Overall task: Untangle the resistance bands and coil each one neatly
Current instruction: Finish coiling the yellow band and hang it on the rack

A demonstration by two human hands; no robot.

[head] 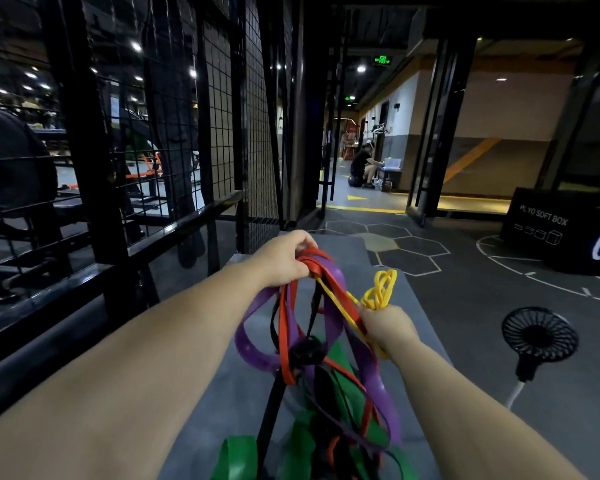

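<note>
1. The left hand (284, 259) is held up high. Its fingers are curled tight round the tops of the red band (285, 341) and the purple band (248, 353).
2. The right hand (387, 329) is lower, just beside the bunch. Its fingers are closed round the yellow band (380, 289), which sticks up above the fist in small loops.
3. The other bands hang down from the left hand in one big messy bunch. A black band (271, 410) and a green band (236, 455) are mixed in at the bottom, down on the grey mat (229, 403).
4. I think the job is only just starting. The yellow band looks partly bunched up, but a bit of it runs back into the mess, so it is not free yet.
5. No band lies coiled up by itself. All of them need pulling apart and rolling up.
6. A small fan (539, 337) stands on the floor to the right.
</note>
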